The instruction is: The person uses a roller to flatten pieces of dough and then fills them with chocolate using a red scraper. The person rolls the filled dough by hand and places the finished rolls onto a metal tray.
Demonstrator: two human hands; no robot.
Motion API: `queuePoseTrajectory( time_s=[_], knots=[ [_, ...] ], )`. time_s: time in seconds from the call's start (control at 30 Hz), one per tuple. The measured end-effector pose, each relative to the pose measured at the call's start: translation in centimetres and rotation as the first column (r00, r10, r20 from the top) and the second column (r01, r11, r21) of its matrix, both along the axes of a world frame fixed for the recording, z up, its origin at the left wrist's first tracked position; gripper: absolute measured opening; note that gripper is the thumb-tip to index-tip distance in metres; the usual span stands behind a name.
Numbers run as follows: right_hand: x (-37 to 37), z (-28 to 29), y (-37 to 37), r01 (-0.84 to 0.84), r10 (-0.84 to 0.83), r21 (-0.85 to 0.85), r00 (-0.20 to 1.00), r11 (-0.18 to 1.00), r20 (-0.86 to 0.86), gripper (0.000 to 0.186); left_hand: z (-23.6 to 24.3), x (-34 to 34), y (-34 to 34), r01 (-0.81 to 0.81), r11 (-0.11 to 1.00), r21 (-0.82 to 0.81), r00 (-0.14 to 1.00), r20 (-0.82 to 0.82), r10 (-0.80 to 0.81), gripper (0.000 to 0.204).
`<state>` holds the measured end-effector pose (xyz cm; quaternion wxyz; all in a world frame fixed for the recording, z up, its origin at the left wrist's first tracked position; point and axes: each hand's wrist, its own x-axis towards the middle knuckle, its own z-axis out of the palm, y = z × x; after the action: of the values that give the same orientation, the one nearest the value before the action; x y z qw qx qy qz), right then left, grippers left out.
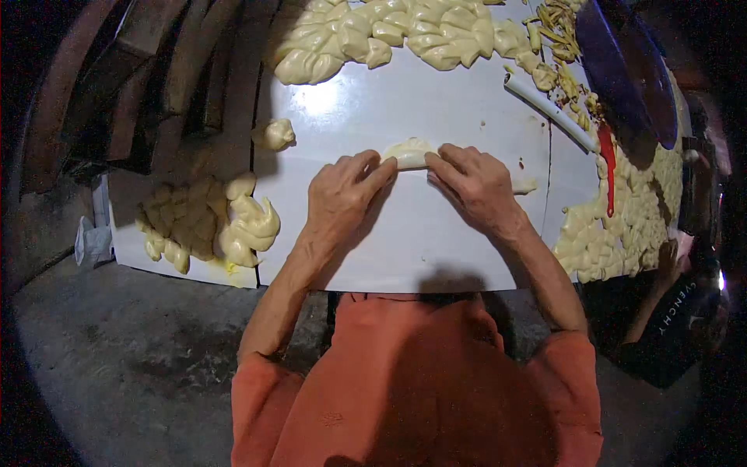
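Note:
A small pale-yellow piece of dough (411,159) lies on the white tabletop in front of me, drawn out sideways, its far edge slightly raised. My left hand (342,194) has its thumb and curled fingers on the dough's left end. At the opposite end, the thumb and fingers of my right hand (478,187) are closed on it the same way. Fingertips hide both ends, so any filling inside cannot be seen. Just beyond my right wrist, a thin pale scrap (526,187) rests on the table.
Heaps of glossy dough lumps (436,31) line the far side, with more dough (249,226) at left. To the right are a white tube (548,111), yellowish strips (556,35), a red strip (607,171) and many flattened dough pieces (615,233). Another person's forearm (654,292) shows at lower right.

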<state>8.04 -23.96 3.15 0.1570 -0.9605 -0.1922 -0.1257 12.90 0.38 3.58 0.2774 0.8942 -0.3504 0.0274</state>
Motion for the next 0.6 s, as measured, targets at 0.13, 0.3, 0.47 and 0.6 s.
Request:
queuePoseTrajectory(
  time_s=[0.13,0.3,0.47,0.6],
  knots=[
    [1.7,-0.2,0.2,0.078,-0.077,0.006,0.996,0.997,-0.053,0.031,-0.5,1.5,-1.1,-0.180,0.984,0.008,0.982,0.062,0.179,0.022],
    [1.3,0.1,0.5,0.020,-0.020,0.091,1.000,0.996,-0.009,0.032,-1.1,1.7,-0.8,-0.108,0.994,-0.021,0.992,0.059,0.109,0.022],
    [3.1,0.0,0.4,0.092,-0.080,0.100,0.990,0.991,-0.119,0.031,0.4,2.6,-2.0,-0.122,0.992,-0.013,0.992,0.035,0.123,0.022],
    [3.2,1.5,0.5,0.041,-0.022,0.231,0.996,0.972,-0.084,0.030,0.1,2.2,-1.1,-0.100,0.994,-0.045,0.995,-0.018,0.099,0.028]
  ],
)
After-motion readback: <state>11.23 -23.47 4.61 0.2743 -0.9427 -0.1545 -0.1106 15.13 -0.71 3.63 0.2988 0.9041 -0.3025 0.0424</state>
